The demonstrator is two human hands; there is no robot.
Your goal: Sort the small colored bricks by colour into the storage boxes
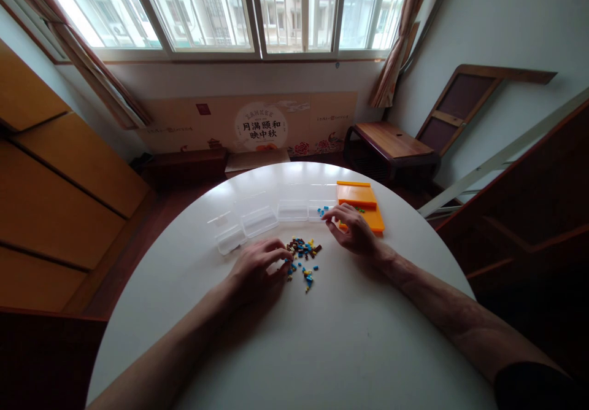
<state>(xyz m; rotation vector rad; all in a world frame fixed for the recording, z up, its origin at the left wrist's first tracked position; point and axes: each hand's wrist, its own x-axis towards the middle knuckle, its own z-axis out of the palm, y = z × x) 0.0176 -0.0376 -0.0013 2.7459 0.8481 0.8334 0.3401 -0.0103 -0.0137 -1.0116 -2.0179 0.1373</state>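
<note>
A small heap of tiny coloured pieces (302, 258), blue, yellow and brown, lies in the middle of the round white table (322, 348). My left hand (257, 264) rests knuckles up at the heap's left edge, fingertips pinched against the pieces. My right hand (352, 227) hovers to the right of the heap, fingers curled, by the rightmost clear box (322, 211), which has a few blue pieces in it. What either hand holds is too small to make out.
Several clear plastic boxes (257, 221) stand in a row behind the heap, with open lids. An orange tray with a lid (361, 201) sits at the far right of the table. A low wooden bench (391, 143) and cabinets (59, 170) surround the table.
</note>
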